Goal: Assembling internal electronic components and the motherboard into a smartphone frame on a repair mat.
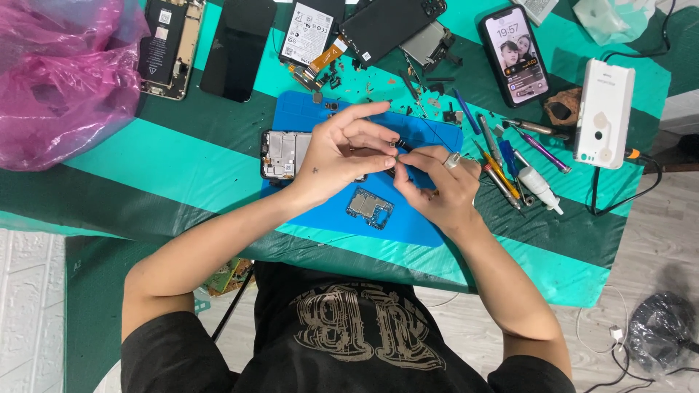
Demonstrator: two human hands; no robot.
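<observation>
Head view, small dark part (399,148) pinched between left hand (338,156) — right hand (437,185).

Bench (182,156) in green and teal stripes, blue mat (415,225) at centre, pink bag (62,76) at far left, opened phone (169,47), black screen (237,47), lit phone (514,54), white device (603,113), tools (510,164) beside the mat, small parts (408,84) scattered behind it.

Views: one, head-worn | Facing: straight down, over the person's chest | Range: close above the table (182,156) | Shared: none
</observation>
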